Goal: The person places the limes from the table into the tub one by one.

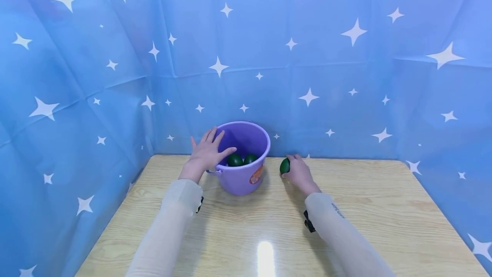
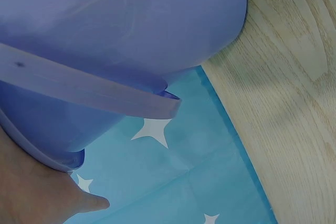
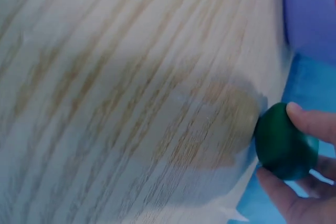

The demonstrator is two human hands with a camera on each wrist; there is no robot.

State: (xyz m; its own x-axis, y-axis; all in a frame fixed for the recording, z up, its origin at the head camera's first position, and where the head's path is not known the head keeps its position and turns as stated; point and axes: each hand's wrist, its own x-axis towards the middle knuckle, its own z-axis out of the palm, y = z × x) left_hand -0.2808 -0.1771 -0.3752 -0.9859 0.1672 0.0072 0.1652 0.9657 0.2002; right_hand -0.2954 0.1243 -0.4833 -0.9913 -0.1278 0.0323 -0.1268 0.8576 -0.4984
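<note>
A purple bucket [image 1: 238,183] stands upright near the table's back edge, with two dark green, egg-shaped fruits like avocados [image 1: 235,160] visible inside. My left hand [image 1: 207,153] rests at the bucket's left rim, its fingers spread and straight. In the left wrist view, that hand [image 2: 31,192] lies against the rim beside the bucket's handle [image 2: 89,85]. To the right of the bucket, my right hand [image 1: 300,174] grips another dark green egg-shaped fruit [image 1: 284,166]. The right wrist view shows this smooth fruit [image 3: 283,142] between thumb and fingers, at or just above the tabletop; contact is hard to tell.
The pale wooden table [image 1: 369,208] has rounded back corners. A blue cloth with white stars [image 1: 261,33] hangs behind and at both sides. An orange sticker [image 1: 256,175] marks the bucket's front right. Light reflects off the table's front middle.
</note>
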